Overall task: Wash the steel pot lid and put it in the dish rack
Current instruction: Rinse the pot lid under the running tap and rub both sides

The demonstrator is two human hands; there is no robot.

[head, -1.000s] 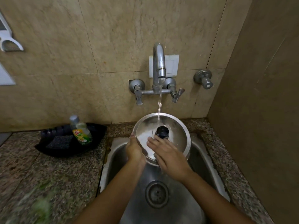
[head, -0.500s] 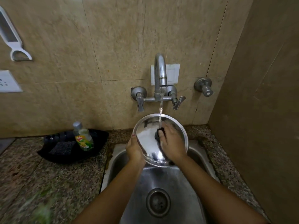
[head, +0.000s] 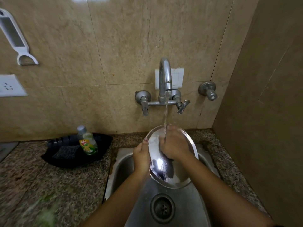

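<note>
The round steel pot lid [head: 165,169] is held tilted over the steel sink [head: 121,163], its shiny top facing me. My left hand [head: 141,157] grips the lid's left rim. My right hand [head: 174,143] lies flat on the lid's upper face and covers its black knob. Water runs from the tap [head: 165,76] onto my right hand and the lid. No dish rack is in view.
A black tray [head: 101,153] on the granite counter [head: 49,185] to the left holds a dish soap bottle [head: 87,141] and a dark scrub pad [head: 65,152]. The sink drain [head: 162,208] lies below the lid. A tiled side wall [head: 262,128] stands close on the right.
My right hand slid up the lid's face from its lower part, over the black knob, into the water stream. The lid has tilted more steeply. My left hand kept its grip.
</note>
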